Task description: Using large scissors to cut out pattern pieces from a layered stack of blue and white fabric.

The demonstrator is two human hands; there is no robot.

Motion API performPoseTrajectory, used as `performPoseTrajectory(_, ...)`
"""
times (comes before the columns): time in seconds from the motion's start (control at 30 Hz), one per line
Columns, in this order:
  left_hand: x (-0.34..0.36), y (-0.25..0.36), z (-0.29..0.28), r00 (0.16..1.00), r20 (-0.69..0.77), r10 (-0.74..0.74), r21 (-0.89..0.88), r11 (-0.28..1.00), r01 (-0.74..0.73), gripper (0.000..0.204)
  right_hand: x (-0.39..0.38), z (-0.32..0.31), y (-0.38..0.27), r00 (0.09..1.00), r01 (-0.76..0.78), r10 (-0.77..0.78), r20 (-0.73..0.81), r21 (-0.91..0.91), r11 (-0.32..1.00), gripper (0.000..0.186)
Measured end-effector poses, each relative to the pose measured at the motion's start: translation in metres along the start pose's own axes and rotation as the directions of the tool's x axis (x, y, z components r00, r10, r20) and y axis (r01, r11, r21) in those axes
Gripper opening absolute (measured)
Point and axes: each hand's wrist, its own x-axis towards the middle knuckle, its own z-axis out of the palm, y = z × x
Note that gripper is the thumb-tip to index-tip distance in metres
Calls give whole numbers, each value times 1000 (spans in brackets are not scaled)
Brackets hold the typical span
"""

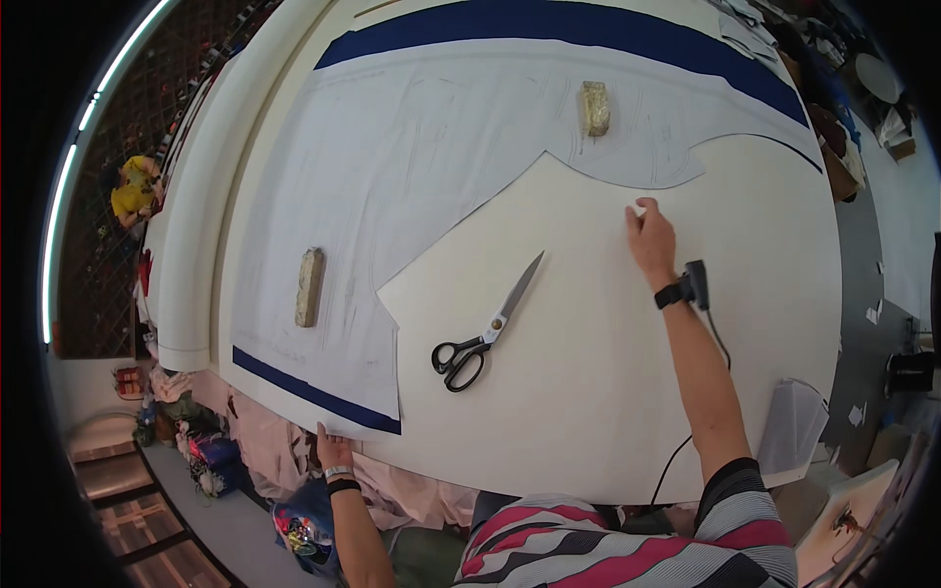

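My left hand (333,449) is at the table's near edge, beside the white paper pattern (470,118) and its lower navy fabric strip (314,390), its visible fingers loosely apart. My right hand (649,235) is over the white table (559,431), just below the pattern's curved edge, fingers slightly bent and holding nothing; a black device (696,284) with a cable is strapped at that wrist. Black-handled scissors (497,321) lie between my hands. Two wrapped oblong weights (595,108) (310,286) rest on the paper, which lies over navy fabric (559,22).
A long white roll (191,245) runs along the left. A person in yellow (137,196) is beyond it. Pale pink fabric (284,451) hangs below the near edge. A translucent piece (789,426) lies at the right corner; cluttered boxes and cloth (843,157) stand past the right edge.
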Motion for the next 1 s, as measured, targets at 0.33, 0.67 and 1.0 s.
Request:
performPoseTrajectory(0.33, 35, -3, -24, 999, 31, 23, 171, 985, -28, 67, -204, 56, -131, 603, 687, -745, 286, 288, 667, 40)
performPoseTrajectory(0.67, 44, -4, -21, 999, 43, 5, 95, 995, -9, 62, -254, -146, 74, 919, 286, -332, 214, 217, 933, 12)
performPoseTrajectory(1.0, 47, -9, -31, 1000, 12, 21, 96, 995, -23, 48, -229, -213, 105, 965, 258, -230, 124, -298, 919, 23)
